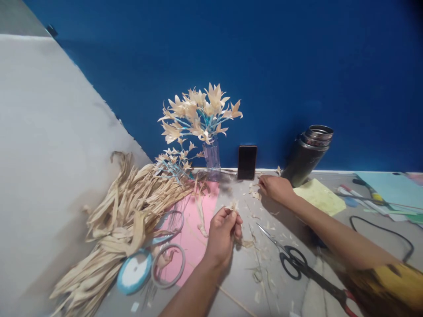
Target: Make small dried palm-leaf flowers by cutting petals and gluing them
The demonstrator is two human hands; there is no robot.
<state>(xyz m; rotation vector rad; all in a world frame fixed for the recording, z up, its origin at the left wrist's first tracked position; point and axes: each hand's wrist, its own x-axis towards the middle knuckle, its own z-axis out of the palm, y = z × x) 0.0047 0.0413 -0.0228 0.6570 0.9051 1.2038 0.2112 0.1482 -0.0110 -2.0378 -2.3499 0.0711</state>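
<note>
In the middle of the table, my left hand (222, 233) pinches a small pale husk flower (234, 208) between thumb and fingers. My right hand (275, 186) is stretched out to the back, its fingers curled down at several dried husk scraps (254, 192) near the phone (247, 162). Whatever those fingertips hold, if anything, is hidden. Black-handled scissors (291, 259) lie between my forearms, blades pointing away from me. Thin wires (261, 264) and husk trimmings are scattered beside my left hand, and a pink sheet (194, 220) lies to its left.
A large bundle of dried husks (122, 229) fills the left side, with a blue ribbon spool (134, 271) and tape rings (168, 266) before it. Husk flowers (198, 110) stand in a clear vase (212, 158) at the blue wall. An uncapped dark flask (306, 156) stands right.
</note>
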